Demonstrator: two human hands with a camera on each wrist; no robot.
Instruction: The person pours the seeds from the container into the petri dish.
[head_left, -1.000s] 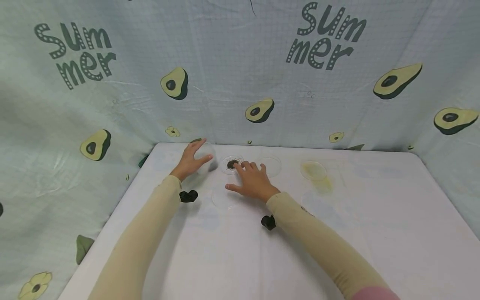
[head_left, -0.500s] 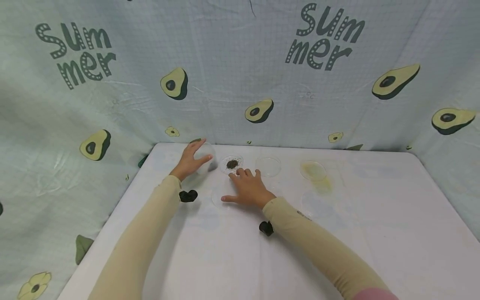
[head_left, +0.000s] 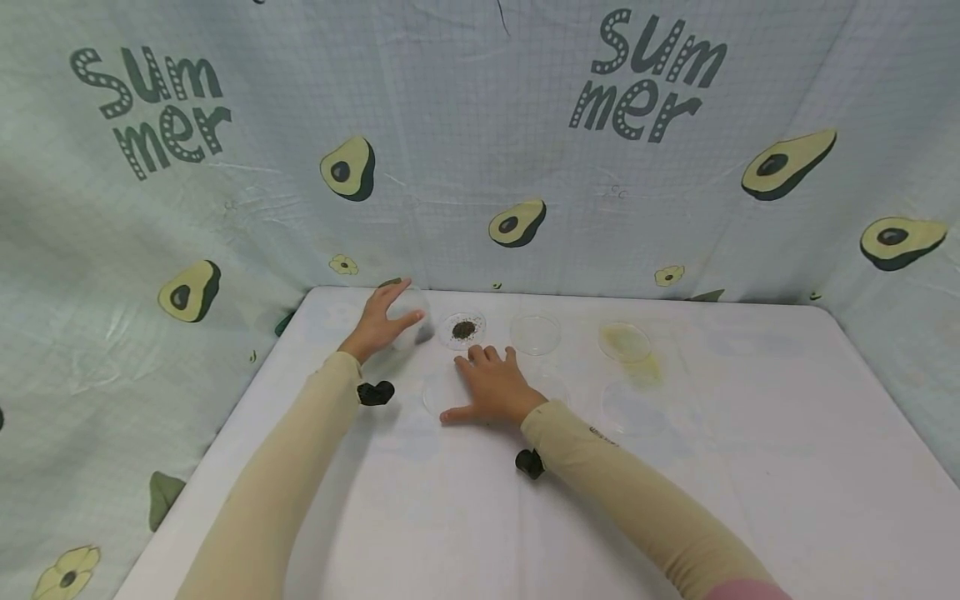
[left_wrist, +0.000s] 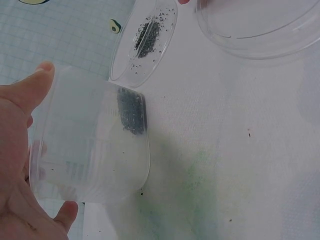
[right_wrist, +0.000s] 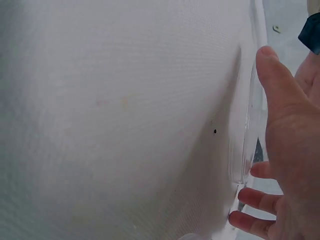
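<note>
My left hand (head_left: 377, 323) grips a transparent plastic tub (left_wrist: 85, 145), thumb above and fingers below. The tub is tipped on its side, with dark granules (left_wrist: 131, 112) gathered in a lower corner. Just to its right, a shallow petri dish (head_left: 444, 342) bears a small heap of similar granules (head_left: 462, 330). My right hand (head_left: 497, 387) is spread low over another transparent dish (head_left: 429, 407) nearer to me. In the right wrist view that dish's edge (right_wrist: 245, 145) lies between thumb and fingers, and part of it is hidden by the hand in the head view.
More transparent dishes stand right of the granules: one at the back (head_left: 536, 335), one over a yellowish stain (head_left: 626, 342), and others in the front row, such as a faint dish (head_left: 633, 408). A printed cloth (head_left: 435, 167) hangs behind the white table (head_left: 420, 517).
My right hand has drawn back from the granule dish toward me and slightly left, over the nearer dish, its thumb spreading outward. The left hand and tub have stayed in place.
</note>
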